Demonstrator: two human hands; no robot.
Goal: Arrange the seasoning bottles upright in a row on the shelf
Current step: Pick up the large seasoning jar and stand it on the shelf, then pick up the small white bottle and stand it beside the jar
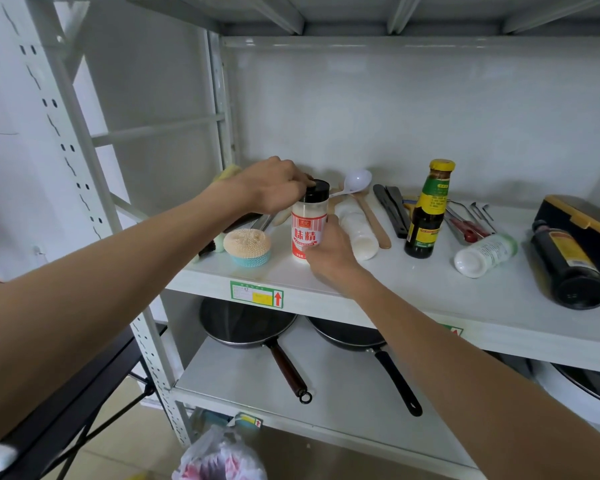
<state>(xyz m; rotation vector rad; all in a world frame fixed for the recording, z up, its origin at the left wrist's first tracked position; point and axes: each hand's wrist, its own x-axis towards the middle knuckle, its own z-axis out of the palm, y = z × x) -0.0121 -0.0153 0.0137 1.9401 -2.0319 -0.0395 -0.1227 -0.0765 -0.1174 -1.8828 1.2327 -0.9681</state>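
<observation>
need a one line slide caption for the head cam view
Both hands steady an upright MSG shaker on the shelf: left hand on its black cap, right hand at its base; other bottles lie toppled.

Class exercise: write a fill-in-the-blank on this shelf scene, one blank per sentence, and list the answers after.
1. The jar held by both hands has a ____ cap.
2. The dark bottle with the yellow cap stands ____.
3. The white bottle right of it lies on its ____.
4. On the shelf below rest two ____.

Answers: black; upright; side; pans
</observation>
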